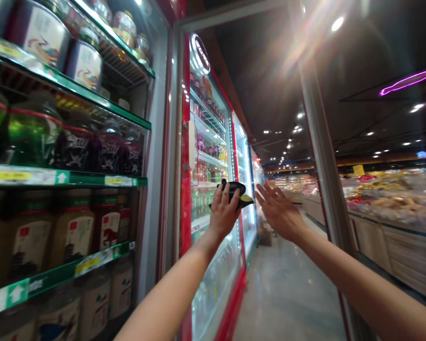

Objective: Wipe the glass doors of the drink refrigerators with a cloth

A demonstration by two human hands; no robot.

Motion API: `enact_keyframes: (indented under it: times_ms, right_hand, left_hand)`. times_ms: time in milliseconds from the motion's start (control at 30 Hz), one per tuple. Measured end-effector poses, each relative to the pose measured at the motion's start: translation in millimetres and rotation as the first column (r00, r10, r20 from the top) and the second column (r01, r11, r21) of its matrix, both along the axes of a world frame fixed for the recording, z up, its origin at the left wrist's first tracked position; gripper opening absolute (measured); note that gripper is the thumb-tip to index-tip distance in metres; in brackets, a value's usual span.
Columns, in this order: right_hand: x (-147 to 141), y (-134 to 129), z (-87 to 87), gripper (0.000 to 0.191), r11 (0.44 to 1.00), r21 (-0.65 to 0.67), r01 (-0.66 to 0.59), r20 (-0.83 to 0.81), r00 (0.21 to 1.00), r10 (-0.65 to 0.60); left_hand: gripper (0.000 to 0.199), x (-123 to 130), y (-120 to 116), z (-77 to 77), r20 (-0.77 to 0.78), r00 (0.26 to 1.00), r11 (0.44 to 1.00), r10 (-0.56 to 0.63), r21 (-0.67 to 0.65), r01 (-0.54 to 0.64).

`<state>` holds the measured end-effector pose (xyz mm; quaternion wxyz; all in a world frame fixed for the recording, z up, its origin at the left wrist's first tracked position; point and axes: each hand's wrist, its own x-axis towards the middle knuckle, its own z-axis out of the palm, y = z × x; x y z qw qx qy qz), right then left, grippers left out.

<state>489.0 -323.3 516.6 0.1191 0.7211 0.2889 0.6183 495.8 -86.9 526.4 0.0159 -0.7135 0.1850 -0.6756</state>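
Both forearms extend forward and converge at an open glass door (319, 123). The left hand (223, 216) points upward, its fingers slightly apart and bent over a black-and-yellow-green object (237, 188); the thumb's hold cannot be told. The object lies beneath these fingers, its long axis near horizontal, its pointed end toward the right hand (283, 219). That hand slants up and leftward, fingers extended and slightly spread, just beside the object; contact with glass cannot be judged.
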Motion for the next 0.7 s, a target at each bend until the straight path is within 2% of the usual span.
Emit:
enact_keyframes:
  times_ms: [67,100,167,200,233,300,367,433,500,533,567,633,700]
  right_hand:
    - [6,10,-3.3,0.051,1.0,0.02,-0.001,0.001,1.0,0.001]
    - [8,12,-5.2,0.053,1.0,0.024,-0.012,0.006,1.0,0.012]
    - [12,13,-9.4,0.059,0.999,0.019,-0.041,0.024,0.999,0.041]
    - [13,12,-11.6,0.061,0.999,0.018,-0.051,0.035,0.998,0.051]
    - [13,12,-13.7,0.063,0.998,0.022,-0.057,0.046,0.997,0.056]
    - [11,13,-17.5,0.066,0.997,0.044,-0.057,0.059,0.997,0.055]
    - [8,16,-20.6,0.068,0.996,0.072,-0.061,0.07,0.996,0.056]
    - [5,20,-22.9,0.071,0.993,0.092,-0.07,0.077,0.995,0.063]
    - [3,22,-24.2,0.073,0.991,0.104,-0.082,0.082,0.994,0.074]
    - [2,22,-24.5,0.074,0.99,0.105,-0.091,0.086,0.993,0.082]
    - [1,22,-24.5,0.074,0.99,0.102,-0.1,0.09,0.992,0.091]
    - [-2,22,-24.2,0.075,0.988,0.095,-0.124,0.1,0.988,0.115]
    - [-5,21,-23.7,0.075,0.985,0.094,-0.144,0.098,0.986,0.135]
  left_hand:
    - [0.048,0,10,15.5,-0.036,0.999,0.997,0.007,0.075,-0.004]
    - [0.047,-1,19,27.5,-0.045,0.999,0.999,0.02,0.046,-0.018]
    - [0.046,-4,40,46.6,-0.043,0.997,0.991,0.057,-0.115,-0.062]
    - [0.045,-5,50,49.4,-0.035,0.997,0.975,0.072,-0.206,-0.078]
    - [0.046,-7,58,46.4,-0.025,0.996,0.958,0.081,-0.273,-0.085]
    - [0.049,-10,67,26.8,-0.013,0.997,0.951,0.076,-0.3,-0.076]
    - [0.055,-11,68,3.3,-0.017,0.998,0.98,0.058,-0.189,-0.061]
    - [0.058,-11,67,-6.6,-0.041,0.998,0.999,0.051,0.009,-0.051]
    - [0.056,-11,71,2.6,-0.07,0.995,0.984,0.07,0.169,-0.057]
    - [0.054,-11,75,12.0,-0.078,0.993,0.979,0.091,0.187,-0.075]
    - [0.053,-12,81,22.1,-0.081,0.989,0.982,0.12,0.154,-0.107]
    - [0.053,-15,97,37.1,-0.08,0.979,0.982,0.186,0.003,-0.187]
    - [0.05,-22,116,39.0,-0.087,0.968,0.963,0.236,-0.111,-0.245]
